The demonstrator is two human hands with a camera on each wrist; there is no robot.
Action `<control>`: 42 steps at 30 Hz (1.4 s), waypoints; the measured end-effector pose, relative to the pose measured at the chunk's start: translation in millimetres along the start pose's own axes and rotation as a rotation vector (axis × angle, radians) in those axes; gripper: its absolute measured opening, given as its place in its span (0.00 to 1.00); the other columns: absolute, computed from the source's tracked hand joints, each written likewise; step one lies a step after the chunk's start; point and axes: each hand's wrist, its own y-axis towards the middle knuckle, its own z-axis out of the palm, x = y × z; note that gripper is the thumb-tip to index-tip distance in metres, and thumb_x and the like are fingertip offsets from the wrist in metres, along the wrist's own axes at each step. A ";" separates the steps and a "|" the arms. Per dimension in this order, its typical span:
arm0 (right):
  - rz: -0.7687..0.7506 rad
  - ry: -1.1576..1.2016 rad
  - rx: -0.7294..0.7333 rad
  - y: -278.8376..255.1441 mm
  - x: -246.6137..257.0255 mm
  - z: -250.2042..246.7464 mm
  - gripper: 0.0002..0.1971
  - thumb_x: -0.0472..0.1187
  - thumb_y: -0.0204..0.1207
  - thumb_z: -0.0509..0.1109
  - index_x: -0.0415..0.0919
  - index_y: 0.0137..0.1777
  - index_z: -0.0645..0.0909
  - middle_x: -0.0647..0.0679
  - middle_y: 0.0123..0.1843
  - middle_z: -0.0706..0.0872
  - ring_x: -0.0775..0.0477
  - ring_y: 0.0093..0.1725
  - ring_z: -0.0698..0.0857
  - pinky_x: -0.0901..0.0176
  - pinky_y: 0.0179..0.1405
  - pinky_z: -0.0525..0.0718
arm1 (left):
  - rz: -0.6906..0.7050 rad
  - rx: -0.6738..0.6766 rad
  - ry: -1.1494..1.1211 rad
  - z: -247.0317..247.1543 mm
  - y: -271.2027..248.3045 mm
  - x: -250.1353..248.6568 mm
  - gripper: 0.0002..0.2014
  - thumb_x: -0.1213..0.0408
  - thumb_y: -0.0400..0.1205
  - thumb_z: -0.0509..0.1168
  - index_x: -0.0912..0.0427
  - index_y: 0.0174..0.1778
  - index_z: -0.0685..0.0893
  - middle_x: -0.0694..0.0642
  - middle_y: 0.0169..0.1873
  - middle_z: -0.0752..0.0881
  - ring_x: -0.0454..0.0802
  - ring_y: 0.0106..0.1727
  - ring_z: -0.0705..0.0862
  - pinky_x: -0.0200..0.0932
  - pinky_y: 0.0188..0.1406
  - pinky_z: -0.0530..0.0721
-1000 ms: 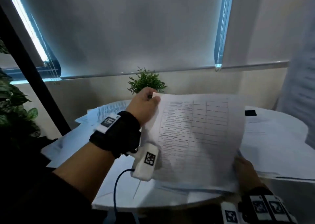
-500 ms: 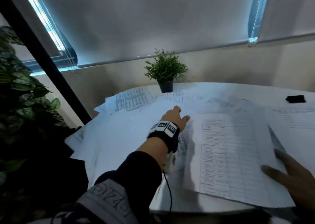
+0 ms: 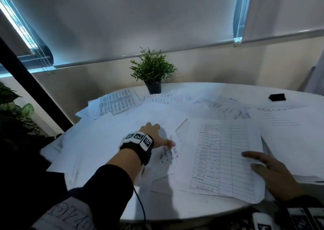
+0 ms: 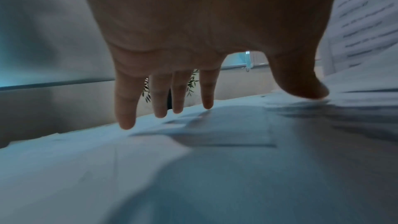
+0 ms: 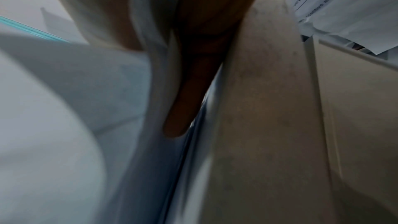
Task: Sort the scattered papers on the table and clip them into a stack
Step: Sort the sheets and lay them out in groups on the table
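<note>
Currently, the scattered papers (image 3: 133,124) are spread over most of the round white table (image 3: 206,87), overlapping one another from its left edge to its right edge. A sheet printed with a table of rows (image 3: 222,159) is laid on top of the papers toward the near right edge. The left hand (image 3: 154,135) is stretched out palm down over the blank sheets near the middle of the table, its fingers (image 4: 127,108) straight and spread, the tips touching or just above the paper and nothing held. The right hand (image 3: 273,172) is placed at the near right corner of the tabled sheet, the thumb laid on top; in the right wrist view paper is seen between the thumb and a finger (image 5: 183,108), so the sheet is pinched. A small potted plant (image 3: 152,70) is stood at the far edge, and a small black object (image 3: 277,97) is seen near the far right edge; what it is cannot be told.
</note>
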 end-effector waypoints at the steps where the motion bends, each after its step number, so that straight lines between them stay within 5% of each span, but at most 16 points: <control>1: -0.006 -0.009 -0.006 0.7 0.3 0.7 0.22 0.23 0.77 0.62 0.52 0.45 0.89 0.47 0.59 0.86 0.45 0.61 0.80 0.80 0.50 0.77 | 0.024 -0.002 0.000 1.8 -2.6 -3.6 0.51 0.28 0.63 0.69 0.53 0.78 0.66 0.59 0.71 0.73 0.60 0.70 0.75 0.56 0.66 0.77; 6: 0.001 -0.026 -0.023 -1.6 8.7 5.1 0.20 0.23 0.77 0.62 0.51 0.46 0.85 0.43 0.58 0.85 0.41 0.62 0.79 0.49 0.66 0.75 | 0.075 -0.091 -0.007 0.8 -11.9 -9.0 0.30 0.46 0.78 0.66 0.53 0.74 0.70 0.58 0.66 0.79 0.58 0.65 0.79 0.47 0.59 0.79; 9: -0.006 -0.045 -0.036 -4.7 12.0 7.5 0.20 0.23 0.77 0.62 0.52 0.45 0.84 0.44 0.57 0.84 0.43 0.61 0.79 0.50 0.64 0.75 | 0.135 -0.132 0.139 -1.9 -26.3 -19.3 0.18 0.51 0.81 0.61 0.58 0.62 0.78 0.59 0.57 0.84 0.59 0.55 0.84 0.45 0.48 0.81; 13: 0.015 -0.088 -0.022 -7.3 22.6 9.6 0.18 0.24 0.77 0.61 0.49 0.48 0.83 0.45 0.57 0.82 0.46 0.58 0.77 0.58 0.57 0.72 | 0.219 -0.233 0.279 -26.7 -55.3 -39.0 0.11 0.60 0.84 0.56 0.61 0.57 0.75 0.62 0.52 0.83 0.61 0.52 0.83 0.48 0.43 0.78; 17: 0.045 -0.115 -0.016 -10.3 29.0 9.7 0.16 0.24 0.78 0.60 0.43 0.55 0.83 0.46 0.58 0.80 0.49 0.59 0.75 0.62 0.57 0.70 | 0.246 -0.709 -0.301 -97.0 -93.7 -39.4 0.09 0.64 0.86 0.55 0.63 0.58 0.72 0.61 0.41 0.81 0.60 0.42 0.81 0.44 0.37 0.71; 19: 0.066 -0.098 -0.012 -11.8 33.3 9.6 0.17 0.24 0.79 0.60 0.40 0.61 0.82 0.47 0.59 0.78 0.50 0.59 0.74 0.65 0.56 0.69 | 0.212 -0.944 -0.722 -116.7 -111.9 -39.6 0.06 0.68 0.86 0.54 0.61 0.58 0.71 0.58 0.43 0.79 0.55 0.43 0.76 0.39 0.39 0.67; 21: 0.087 -0.087 -0.009 -12.2 35.3 10.2 0.18 0.24 0.79 0.61 0.40 0.63 0.81 0.45 0.61 0.78 0.50 0.60 0.73 0.64 0.57 0.68 | 0.154 -1.014 -1.130 -102.8 -122.6 -49.0 0.08 0.73 0.85 0.52 0.59 0.57 0.65 0.57 0.45 0.75 0.53 0.46 0.75 0.43 0.46 0.75; 24: 0.115 -0.039 -0.008 -14.4 39.5 15.0 0.18 0.23 0.78 0.61 0.37 0.64 0.80 0.42 0.65 0.77 0.48 0.61 0.73 0.62 0.58 0.69 | -0.040 -0.769 -1.480 -37.3 -127.0 -76.5 0.23 0.78 0.83 0.54 0.59 0.73 0.61 0.57 0.51 0.73 0.56 0.48 0.78 0.60 0.53 0.85; 27: 0.122 0.088 -0.058 -20.8 47.7 18.5 0.15 0.27 0.80 0.61 0.37 0.64 0.79 0.41 0.68 0.79 0.47 0.59 0.75 0.64 0.57 0.72 | -0.249 -0.539 -1.539 29.9 -128.2 -106.2 0.29 0.77 0.83 0.58 0.64 0.79 0.56 0.60 0.59 0.74 0.59 0.52 0.80 0.59 0.52 0.86; 29: 0.151 0.249 -0.078 -26.9 55.5 20.2 0.13 0.41 0.81 0.65 0.37 0.63 0.79 0.45 0.62 0.82 0.47 0.52 0.80 0.68 0.49 0.78 | -0.335 -0.458 -1.537 63.4 -128.8 -125.9 0.29 0.77 0.82 0.59 0.64 0.79 0.57 0.66 0.62 0.76 0.63 0.55 0.82 0.59 0.54 0.85; 30: 0.166 0.311 -0.101 -23.3 52.6 19.3 0.20 0.53 0.77 0.69 0.39 0.62 0.79 0.44 0.59 0.83 0.44 0.53 0.81 0.63 0.49 0.80 | -0.346 -0.421 -1.525 73.8 -133.1 -133.8 0.28 0.77 0.82 0.60 0.64 0.78 0.59 0.67 0.63 0.76 0.64 0.57 0.82 0.58 0.55 0.84; 32: 0.150 0.226 -0.141 -21.3 50.3 19.8 0.28 0.67 0.66 0.68 0.44 0.55 0.81 0.44 0.57 0.83 0.40 0.60 0.80 0.46 0.63 0.77 | -0.352 -0.319 -1.543 90.2 -144.6 -149.5 0.23 0.77 0.80 0.59 0.58 0.69 0.63 0.67 0.59 0.76 0.63 0.55 0.80 0.57 0.60 0.82; 35: 0.090 -0.004 -0.229 -17.3 36.8 18.9 0.21 0.48 0.73 0.74 0.36 0.61 0.80 0.39 0.58 0.84 0.42 0.56 0.80 0.47 0.63 0.76 | -0.268 -0.019 -1.602 104.7 -165.1 -161.4 0.19 0.73 0.69 0.63 0.51 0.48 0.65 0.67 0.50 0.78 0.65 0.50 0.83 0.61 0.59 0.83; 37: 0.063 -0.023 -0.249 -14.3 26.3 18.4 0.21 0.33 0.71 0.76 0.32 0.63 0.77 0.38 0.56 0.83 0.40 0.54 0.82 0.49 0.55 0.79 | -0.152 0.132 -1.489 99.6 -175.3 -151.8 0.16 0.64 0.64 0.68 0.51 0.44 0.70 0.68 0.45 0.84 0.64 0.41 0.87 0.59 0.41 0.89; 39: 0.043 -0.018 -0.250 -14.1 22.3 17.2 0.27 0.27 0.70 0.75 0.33 0.68 0.71 0.40 0.56 0.80 0.40 0.57 0.80 0.47 0.56 0.78 | -0.022 0.069 -1.243 78.1 -179.6 -126.3 0.07 0.60 0.74 0.67 0.50 0.42 0.75 0.59 0.40 0.86 0.57 0.32 0.84 0.51 0.33 0.88; 42: 0.020 0.031 -0.255 -13.3 17.3 14.0 0.44 0.24 0.70 0.73 0.43 0.80 0.53 0.40 0.69 0.73 0.40 0.66 0.75 0.37 0.69 0.73 | -0.002 -0.248 -0.535 37.6 -167.4 -66.3 0.11 0.48 0.78 0.64 0.44 0.55 0.77 0.52 0.53 0.82 0.56 0.54 0.83 0.48 0.53 0.81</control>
